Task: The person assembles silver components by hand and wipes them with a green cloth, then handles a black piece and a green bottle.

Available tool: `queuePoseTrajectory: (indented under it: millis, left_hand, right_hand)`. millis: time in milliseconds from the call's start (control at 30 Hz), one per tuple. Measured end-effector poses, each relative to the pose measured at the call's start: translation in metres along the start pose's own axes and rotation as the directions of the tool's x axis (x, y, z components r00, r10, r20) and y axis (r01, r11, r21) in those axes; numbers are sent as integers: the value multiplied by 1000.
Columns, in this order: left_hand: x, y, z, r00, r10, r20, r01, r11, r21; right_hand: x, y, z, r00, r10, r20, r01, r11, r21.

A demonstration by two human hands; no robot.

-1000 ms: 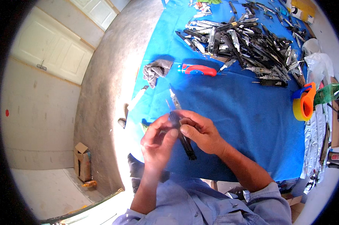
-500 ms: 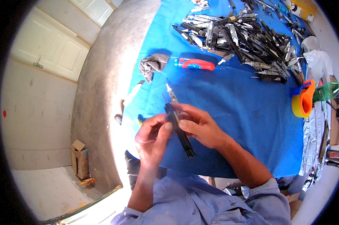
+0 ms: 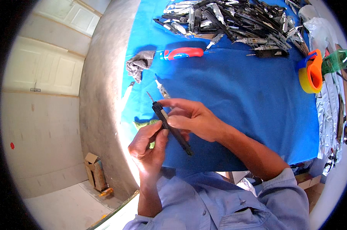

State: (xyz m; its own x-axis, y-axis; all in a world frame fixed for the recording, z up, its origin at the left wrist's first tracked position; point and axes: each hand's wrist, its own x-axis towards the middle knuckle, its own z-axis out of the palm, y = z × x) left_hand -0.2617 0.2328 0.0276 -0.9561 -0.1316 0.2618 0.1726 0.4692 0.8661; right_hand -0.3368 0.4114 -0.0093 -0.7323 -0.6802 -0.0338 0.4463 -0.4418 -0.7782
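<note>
Bare hands hold a black pen-shaped tool aloft over the blue-covered worktop, its slim metal bit pointing up and away to the left, as I watch from afar. The left hand pinches the body between thumb and fingers; the right hand closes on the upper part, index fingertip at the ribbed collar, thumb along the side.

Compared with half a second ago, the tool leans further to the left, and the green cloth beside the left hand shows more fully. I judge that the work remains centred on this one piece, being turned or steadied near its collar. The pile of pen-shaped tools sits higher in my view, which I put down to a head movement, since the grey cloth and the red-and-blue handled tool shift along with it.

Some details escape me. The right hand covers the lower end of a grey pen-shaped part just beyond it, and I cannot tell whether they touch. The curled right fingers hide part of the grip; glare washes out the white-handled implement at the worktop's left edge. The pile runs out of frame at the top, and its overlapping pieces defy counting.
</note>
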Motion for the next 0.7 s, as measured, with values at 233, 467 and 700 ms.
queuePoseTrajectory:
  millis: [233,467,700]
  left_hand:
    - [0,1,4,997,71,-27,-70,997,40]
    - [-3,2,6,997,66,-44,-65,998,16]
    - [-3,4,10,998,54,-19,-56,996,-72]
  right_hand:
    - [2,6,4,998,51,-37,-45,987,152]
    - [0,8,0,997,83,4,-82,973,217]
    - [-1,7,-3,991,117,60,-128,960,247]
